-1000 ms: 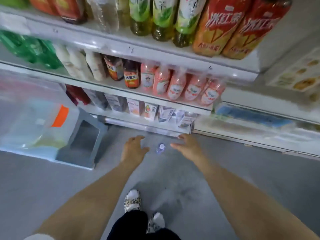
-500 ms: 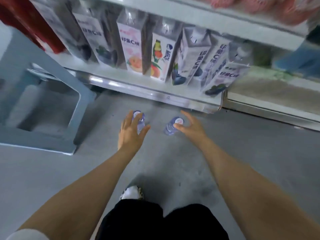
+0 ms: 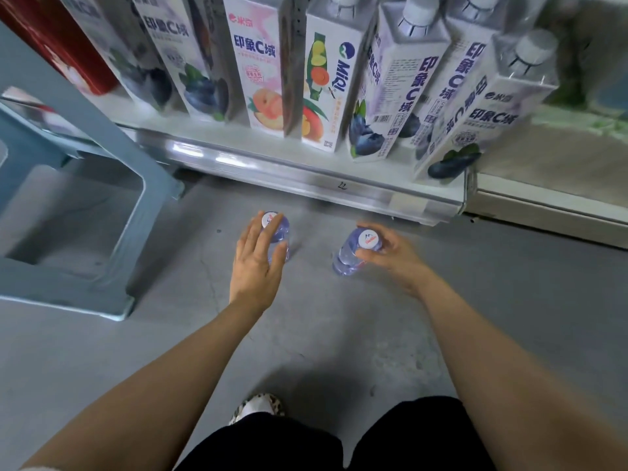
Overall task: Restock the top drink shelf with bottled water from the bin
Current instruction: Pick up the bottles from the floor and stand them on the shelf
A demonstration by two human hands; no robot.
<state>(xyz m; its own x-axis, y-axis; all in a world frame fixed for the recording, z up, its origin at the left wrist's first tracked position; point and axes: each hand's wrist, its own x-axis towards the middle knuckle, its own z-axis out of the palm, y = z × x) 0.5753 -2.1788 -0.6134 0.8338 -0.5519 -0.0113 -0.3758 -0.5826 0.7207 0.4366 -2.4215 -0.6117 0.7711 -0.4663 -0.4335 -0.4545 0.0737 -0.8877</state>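
While I crouch over the grey floor (image 3: pixel 339 334), my left hand (image 3: pixel 255 263) lies spread over one water bottle (image 3: pixel 280 229), fingers loose, not yet closed. My right hand (image 3: pixel 390 254) pinches the other bottle (image 3: pixel 350 253) below its cap, tilted, just before the bottom shelf (image 3: pixel 306 171) of cartons (image 3: pixel 261 62).

Two water bottles (image 3: pixel 350 253) are standing on the floor, one under each of the two hands: left hand (image 3: pixel 256 263), right hand (image 3: pixel 390 254). Seven drink cartons (image 3: pixel 260 66) are showing along the bottom shelf (image 3: pixel 306 171): five with blueberry artwork, one with a peach, one with mixed fruit. One red pack (image 3: pixel 61 45) is sitting at the far left. One blue-grey bin (image 3: pixel 78 185) is standing beside the shelf. One patterned shoe (image 3: pixel 256 406) is showing.
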